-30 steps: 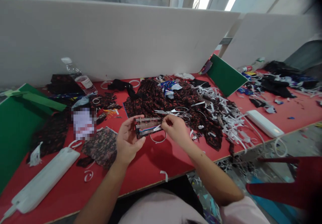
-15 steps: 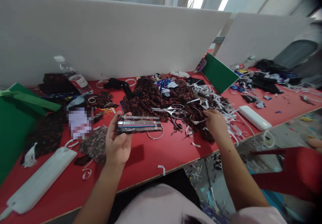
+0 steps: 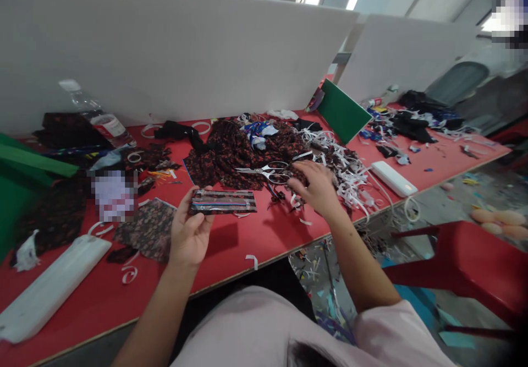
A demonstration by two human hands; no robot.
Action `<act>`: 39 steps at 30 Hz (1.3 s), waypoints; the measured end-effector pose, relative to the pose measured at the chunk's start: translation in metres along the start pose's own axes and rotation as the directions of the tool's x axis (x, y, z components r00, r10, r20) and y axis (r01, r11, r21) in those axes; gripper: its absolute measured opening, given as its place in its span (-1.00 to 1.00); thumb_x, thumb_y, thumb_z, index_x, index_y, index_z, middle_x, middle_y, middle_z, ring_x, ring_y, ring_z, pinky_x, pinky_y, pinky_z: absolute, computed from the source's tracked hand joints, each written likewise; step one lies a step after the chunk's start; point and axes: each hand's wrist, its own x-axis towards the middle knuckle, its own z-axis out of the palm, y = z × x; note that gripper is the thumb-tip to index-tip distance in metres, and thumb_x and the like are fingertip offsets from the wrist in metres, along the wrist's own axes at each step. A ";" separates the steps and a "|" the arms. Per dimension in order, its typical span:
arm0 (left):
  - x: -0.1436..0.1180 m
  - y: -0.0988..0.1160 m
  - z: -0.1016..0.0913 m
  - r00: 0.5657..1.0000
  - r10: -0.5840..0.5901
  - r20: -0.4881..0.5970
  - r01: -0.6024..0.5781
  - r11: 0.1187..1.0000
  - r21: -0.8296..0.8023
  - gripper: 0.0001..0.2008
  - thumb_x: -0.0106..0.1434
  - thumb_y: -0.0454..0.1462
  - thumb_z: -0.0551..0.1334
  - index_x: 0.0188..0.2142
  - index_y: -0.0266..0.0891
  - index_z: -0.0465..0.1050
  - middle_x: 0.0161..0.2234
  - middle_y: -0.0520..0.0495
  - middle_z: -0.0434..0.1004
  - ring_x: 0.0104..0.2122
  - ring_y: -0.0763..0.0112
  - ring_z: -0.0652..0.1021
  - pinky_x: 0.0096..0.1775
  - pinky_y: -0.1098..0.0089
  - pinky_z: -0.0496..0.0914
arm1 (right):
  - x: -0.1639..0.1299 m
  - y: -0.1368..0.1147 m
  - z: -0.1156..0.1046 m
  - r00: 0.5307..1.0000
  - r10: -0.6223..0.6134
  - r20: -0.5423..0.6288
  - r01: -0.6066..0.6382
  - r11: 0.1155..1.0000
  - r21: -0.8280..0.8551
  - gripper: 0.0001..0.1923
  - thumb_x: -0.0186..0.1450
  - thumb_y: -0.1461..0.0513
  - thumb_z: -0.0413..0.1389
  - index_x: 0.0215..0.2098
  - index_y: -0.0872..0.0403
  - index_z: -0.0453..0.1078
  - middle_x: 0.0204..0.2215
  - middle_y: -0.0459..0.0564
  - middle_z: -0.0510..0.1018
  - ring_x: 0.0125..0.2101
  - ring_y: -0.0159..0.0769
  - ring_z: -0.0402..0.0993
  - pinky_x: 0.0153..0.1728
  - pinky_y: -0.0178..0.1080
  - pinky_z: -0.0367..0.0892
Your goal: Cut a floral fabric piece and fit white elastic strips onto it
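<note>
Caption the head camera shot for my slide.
Left hand holds a fabric piece above the red table; right hand reaches by the scissors.

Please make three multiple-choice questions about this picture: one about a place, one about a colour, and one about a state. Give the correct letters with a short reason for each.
1. Where do the silver metal scissors lie?
A. on the dark flowered cloth heap
B. on the floor
C. on the red plastic chair

2. What colour is the table top?
A. blue
B. red
C. yellow

3. What is the left hand doing?
A. resting flat on the table
B. gripping the plastic water bottle
C. holding up a flat, dark patterned fabric piece with light stripes

Answers:
1 A: the scissors rest on the cloth heap, just beside the right hand.
2 B: bare red surface shows all around the scraps.
3 C: the fingers and thumb clasp one end of the piece above the table.
</note>
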 end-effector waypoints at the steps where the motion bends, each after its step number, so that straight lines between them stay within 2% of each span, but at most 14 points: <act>1: -0.001 -0.003 -0.001 1.000 -0.013 0.004 0.013 1.000 0.008 -0.54 0.02 -0.34 0.29 -0.04 -0.09 0.38 0.00 -0.08 0.45 0.03 0.33 0.42 -0.05 0.42 0.40 | -0.003 -0.014 0.000 0.988 -0.130 0.083 0.119 0.985 0.126 -0.43 0.19 0.06 0.11 0.12 0.05 0.20 0.07 0.11 0.34 0.08 -0.12 0.17 0.06 -0.08 0.00; 3: -0.004 -0.009 -0.003 0.999 -0.035 0.004 0.034 0.999 0.014 -0.53 0.01 -0.34 0.30 -0.05 -0.09 0.38 -0.01 -0.08 0.46 0.03 0.32 0.42 -0.01 0.39 0.37 | -0.009 -0.041 0.003 0.923 -0.321 0.213 0.243 0.914 0.324 -0.18 0.09 0.04 0.20 0.23 0.04 0.00 0.15 0.11 0.24 0.12 -0.14 0.14 0.08 -0.10 0.05; 5: -0.008 -0.013 -0.006 0.999 -0.054 0.002 0.054 0.998 0.011 -0.52 -0.01 -0.36 0.31 -0.04 -0.11 0.37 -0.01 -0.09 0.46 0.04 0.31 0.42 0.01 0.38 0.35 | -0.015 -0.060 0.009 0.881 -0.380 0.282 0.242 0.875 0.420 -0.13 0.08 0.06 0.22 0.25 0.03 -0.07 0.13 0.10 0.26 0.10 -0.14 0.18 0.08 -0.09 0.06; 7: -0.014 -0.015 -0.008 0.997 -0.080 0.014 0.080 0.997 0.012 -0.51 -0.01 -0.36 0.30 -0.04 -0.12 0.36 -0.01 -0.10 0.46 0.04 0.30 0.41 0.01 0.37 0.35 | -0.021 -0.068 0.018 0.872 -0.367 0.323 0.194 0.867 0.459 -0.17 0.10 0.12 0.20 0.25 0.03 -0.07 0.06 0.08 0.35 0.05 -0.16 0.24 0.06 -0.08 0.09; 12: -0.027 -0.009 -0.020 0.977 -0.188 0.098 0.174 0.976 0.134 -0.44 -0.01 -0.40 0.26 0.03 -0.12 0.29 0.12 -0.14 0.31 0.10 0.23 0.34 0.01 0.29 0.35 | -0.041 -0.051 0.030 0.877 -0.323 0.356 0.123 0.866 0.485 -0.21 0.07 0.20 0.23 0.21 0.02 0.01 -0.03 0.04 0.41 -0.01 -0.19 0.30 0.03 -0.11 0.16; 15: -0.025 -0.006 -0.034 0.985 -0.157 0.065 0.131 0.945 0.301 -0.47 0.03 -0.36 0.24 0.04 -0.14 0.28 0.12 -0.18 0.30 0.05 0.26 0.38 0.05 0.21 0.30 | -0.057 -0.031 0.032 0.872 -0.297 0.390 0.088 0.878 0.471 -0.22 0.07 0.23 0.23 0.20 0.01 0.02 -0.01 0.04 0.40 0.01 -0.19 0.29 0.05 -0.09 0.15; 17: -0.020 -0.006 -0.043 0.996 -0.085 0.007 0.071 0.868 0.491 -0.58 0.07 -0.32 0.22 -0.03 -0.19 0.33 0.04 -0.17 0.39 -0.03 0.30 0.44 0.05 0.19 0.29 | -0.065 -0.021 0.035 0.865 -0.265 0.426 0.061 0.898 0.435 -0.22 0.06 0.25 0.23 0.19 0.01 0.03 -0.01 0.05 0.39 0.03 -0.16 0.27 0.06 -0.06 0.14; 20: -0.011 -0.009 -0.049 0.997 -0.074 0.029 0.025 0.641 0.767 -0.69 0.11 -0.26 0.19 -0.12 -0.23 0.40 -0.08 -0.14 0.47 -0.10 0.32 0.48 0.02 0.20 0.31 | -0.069 -0.014 0.042 0.855 -0.237 0.461 0.044 0.919 0.392 -0.22 0.04 0.27 0.24 0.19 0.02 0.05 -0.02 0.05 0.40 0.03 -0.14 0.25 0.06 -0.05 0.16; 22: -0.008 -0.011 -0.047 0.993 -0.097 0.070 -0.009 0.521 0.854 -0.70 0.12 -0.25 0.16 -0.13 -0.23 0.40 -0.11 -0.12 0.50 -0.13 0.33 0.50 0.01 0.21 0.33 | -0.067 -0.013 0.048 0.854 -0.241 0.461 0.052 0.922 0.385 -0.20 0.03 0.25 0.25 0.19 0.02 0.05 -0.03 0.04 0.41 0.03 -0.14 0.25 0.05 -0.05 0.16; 26: -0.008 -0.013 -0.038 0.986 -0.112 0.124 -0.077 0.356 0.931 -0.70 0.13 -0.28 0.13 -0.11 -0.23 0.38 -0.11 -0.10 0.51 -0.14 0.35 0.51 -0.01 0.26 0.34 | -0.058 -0.018 0.061 0.862 -0.275 0.426 0.094 0.912 0.400 -0.19 0.02 0.21 0.29 0.18 0.01 0.05 -0.05 0.01 0.44 0.02 -0.14 0.24 0.06 -0.04 0.13; 29: -0.008 -0.011 -0.036 0.984 -0.097 0.150 -0.119 0.266 0.956 -0.69 0.14 -0.26 0.12 -0.09 -0.22 0.37 -0.09 -0.09 0.50 -0.12 0.34 0.50 -0.01 0.29 0.33 | -0.053 -0.024 0.070 0.862 -0.309 0.401 0.114 0.890 0.441 -0.17 0.02 0.21 0.29 0.19 -0.01 0.05 -0.02 0.01 0.42 0.00 -0.16 0.26 0.04 -0.06 0.17; 34: -0.004 -0.002 -0.044 0.985 -0.033 0.167 -0.161 0.136 0.978 -0.72 0.15 -0.27 0.09 -0.14 -0.22 0.40 -0.13 -0.08 0.51 -0.13 0.33 0.50 -0.04 0.32 0.33 | -0.047 -0.029 0.082 0.860 -0.354 0.369 0.146 0.862 0.486 -0.17 0.03 0.14 0.29 0.20 -0.03 0.04 -0.02 0.03 0.42 -0.01 -0.16 0.28 0.03 -0.04 0.16; 36: -0.006 0.001 -0.048 0.989 -0.033 0.141 -0.136 0.108 0.985 -0.76 0.15 -0.26 0.09 -0.19 -0.22 0.41 -0.19 -0.07 0.53 -0.19 0.34 0.51 -0.10 0.34 0.35 | -0.046 -0.029 0.085 0.862 -0.358 0.360 0.151 0.858 0.490 -0.18 0.04 0.12 0.28 0.19 -0.02 0.05 -0.02 0.04 0.42 0.00 -0.15 0.27 0.04 -0.03 0.15; 39: -0.013 0.004 -0.052 0.996 -0.073 0.059 -0.051 0.113 0.992 -0.77 0.13 -0.24 0.11 -0.21 -0.22 0.40 -0.30 -0.04 0.55 -0.30 0.37 0.53 -0.21 0.39 0.38 | -0.046 -0.028 0.086 0.865 -0.356 0.354 0.155 0.860 0.486 -0.22 0.05 0.10 0.27 0.18 -0.01 0.08 -0.01 0.04 0.41 0.01 -0.15 0.26 0.04 -0.03 0.15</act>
